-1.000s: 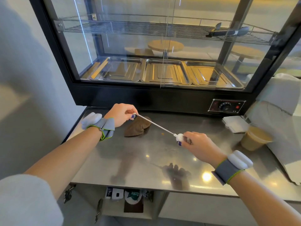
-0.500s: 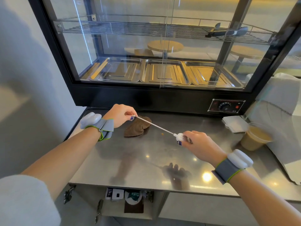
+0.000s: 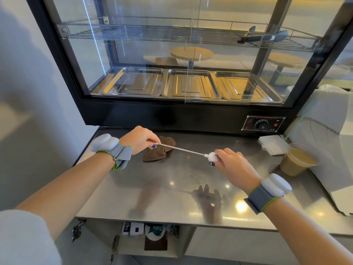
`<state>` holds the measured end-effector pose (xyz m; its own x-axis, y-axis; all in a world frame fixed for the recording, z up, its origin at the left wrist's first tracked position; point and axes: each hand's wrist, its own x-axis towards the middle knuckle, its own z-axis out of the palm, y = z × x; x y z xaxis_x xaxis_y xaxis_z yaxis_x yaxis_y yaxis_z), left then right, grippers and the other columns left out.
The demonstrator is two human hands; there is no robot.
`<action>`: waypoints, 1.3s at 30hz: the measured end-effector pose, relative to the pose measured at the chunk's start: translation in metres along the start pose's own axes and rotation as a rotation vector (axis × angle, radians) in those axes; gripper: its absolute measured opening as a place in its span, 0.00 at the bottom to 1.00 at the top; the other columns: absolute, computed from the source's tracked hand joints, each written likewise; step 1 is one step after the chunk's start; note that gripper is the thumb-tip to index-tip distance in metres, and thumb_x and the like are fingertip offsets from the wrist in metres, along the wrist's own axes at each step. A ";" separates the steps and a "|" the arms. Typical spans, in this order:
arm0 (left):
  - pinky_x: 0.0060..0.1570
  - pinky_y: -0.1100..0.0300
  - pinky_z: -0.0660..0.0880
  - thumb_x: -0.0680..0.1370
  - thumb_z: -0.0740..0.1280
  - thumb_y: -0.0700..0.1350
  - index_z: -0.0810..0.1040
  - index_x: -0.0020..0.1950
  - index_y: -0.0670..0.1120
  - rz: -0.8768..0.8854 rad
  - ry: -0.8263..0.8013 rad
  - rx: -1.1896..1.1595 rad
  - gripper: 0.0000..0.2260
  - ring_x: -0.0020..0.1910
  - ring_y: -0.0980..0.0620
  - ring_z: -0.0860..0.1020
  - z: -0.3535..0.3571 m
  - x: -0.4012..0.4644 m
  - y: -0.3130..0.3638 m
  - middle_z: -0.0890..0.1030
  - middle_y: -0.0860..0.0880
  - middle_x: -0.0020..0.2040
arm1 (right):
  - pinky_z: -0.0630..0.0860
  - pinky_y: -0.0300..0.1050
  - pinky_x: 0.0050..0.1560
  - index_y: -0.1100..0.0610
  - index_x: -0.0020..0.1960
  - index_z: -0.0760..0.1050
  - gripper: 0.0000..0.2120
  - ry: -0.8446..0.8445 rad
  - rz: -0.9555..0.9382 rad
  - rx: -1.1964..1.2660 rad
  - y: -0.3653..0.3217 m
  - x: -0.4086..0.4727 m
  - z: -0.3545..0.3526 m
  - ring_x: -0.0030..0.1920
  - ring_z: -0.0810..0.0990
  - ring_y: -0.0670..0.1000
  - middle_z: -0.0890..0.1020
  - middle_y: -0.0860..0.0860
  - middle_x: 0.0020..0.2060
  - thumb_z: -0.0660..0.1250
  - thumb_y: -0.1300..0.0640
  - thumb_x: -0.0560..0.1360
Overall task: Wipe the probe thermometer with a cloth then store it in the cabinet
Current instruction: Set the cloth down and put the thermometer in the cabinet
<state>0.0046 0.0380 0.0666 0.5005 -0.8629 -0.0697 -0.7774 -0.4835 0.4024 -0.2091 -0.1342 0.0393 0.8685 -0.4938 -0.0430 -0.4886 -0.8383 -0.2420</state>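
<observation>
Steel counter (image 3: pixel 172 188), glass display case (image 3: pixel 191 115) at the far edge — three trays (image 3: pixel 191 85) inside, tongs (image 3: pixel 263 37) on its rack, cup (image 3: pixel 298 161) and napkins (image 3: pixel 273 145) far right.

Bare forearms extend from the wearer, each wrist strapped with a grey fabric band edged in bright green and topped by a white, rounded two-lobed plastic module, dark blue polish on the fingernails, and a pale grey sleeve at the left elbow.
</observation>
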 end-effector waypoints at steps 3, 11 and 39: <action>0.48 0.59 0.73 0.76 0.62 0.36 0.83 0.51 0.41 -0.006 -0.015 0.001 0.10 0.42 0.50 0.76 0.000 -0.001 0.000 0.84 0.39 0.47 | 0.73 0.56 0.51 0.55 0.62 0.66 0.14 0.033 0.009 -0.014 0.002 0.001 0.004 0.53 0.69 0.60 0.73 0.54 0.57 0.54 0.52 0.79; 0.34 0.82 0.69 0.74 0.66 0.35 0.83 0.50 0.41 0.007 -0.115 -0.075 0.09 0.36 0.52 0.77 0.005 -0.005 0.002 0.84 0.41 0.42 | 0.72 0.55 0.53 0.54 0.62 0.67 0.14 0.007 -0.039 -0.002 0.003 0.005 0.008 0.55 0.68 0.57 0.73 0.53 0.58 0.54 0.51 0.79; 0.52 0.53 0.72 0.76 0.63 0.38 0.81 0.49 0.42 -0.175 0.103 0.055 0.08 0.49 0.43 0.77 0.020 -0.067 -0.026 0.81 0.42 0.47 | 0.72 0.51 0.50 0.61 0.57 0.71 0.13 0.010 -0.101 0.129 -0.025 -0.005 0.021 0.50 0.74 0.63 0.73 0.60 0.53 0.64 0.60 0.74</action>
<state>-0.0168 0.1054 0.0423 0.6638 -0.7469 -0.0394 -0.6936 -0.6344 0.3413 -0.1999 -0.1059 0.0250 0.9115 -0.4113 -0.0026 -0.3834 -0.8474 -0.3673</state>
